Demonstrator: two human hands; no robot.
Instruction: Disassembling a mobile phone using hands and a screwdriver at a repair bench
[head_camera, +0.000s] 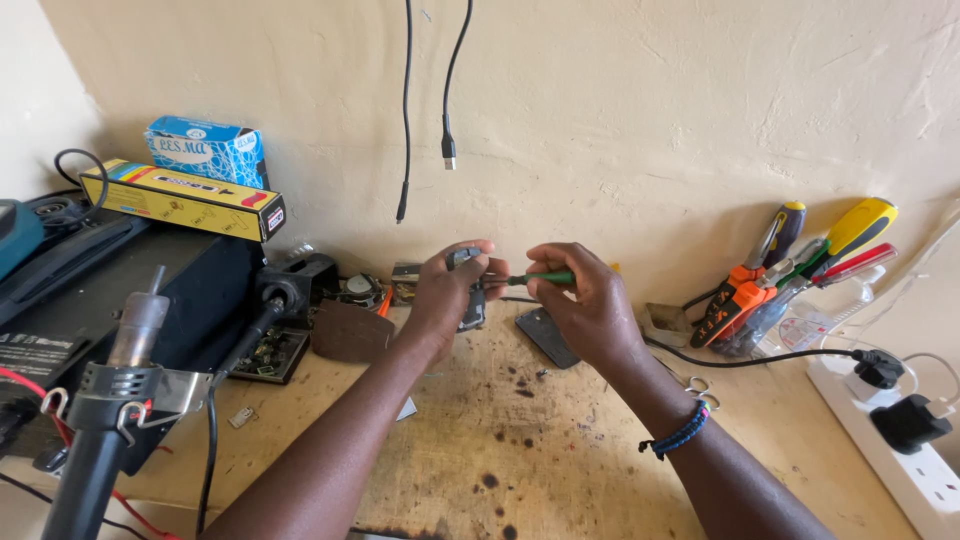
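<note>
My left hand (445, 290) grips a small dark device (470, 300), held upright above the wooden bench (520, 440). My right hand (585, 300) holds a thin green-handled screwdriver (545, 278) level, with its tip pointing left at the top of the device. A dark flat phone (545, 335) lies on the bench just under my right hand. A beaded band sits on my right wrist.
A hot-air tool (125, 380) in a metal holder stands front left, beside a black unit (130, 290) with a yellow box and a blue box on top. Two cables (448, 150) hang from the wall. Screwdrivers and pliers (790, 270) lean at right, near a white power strip (915, 460).
</note>
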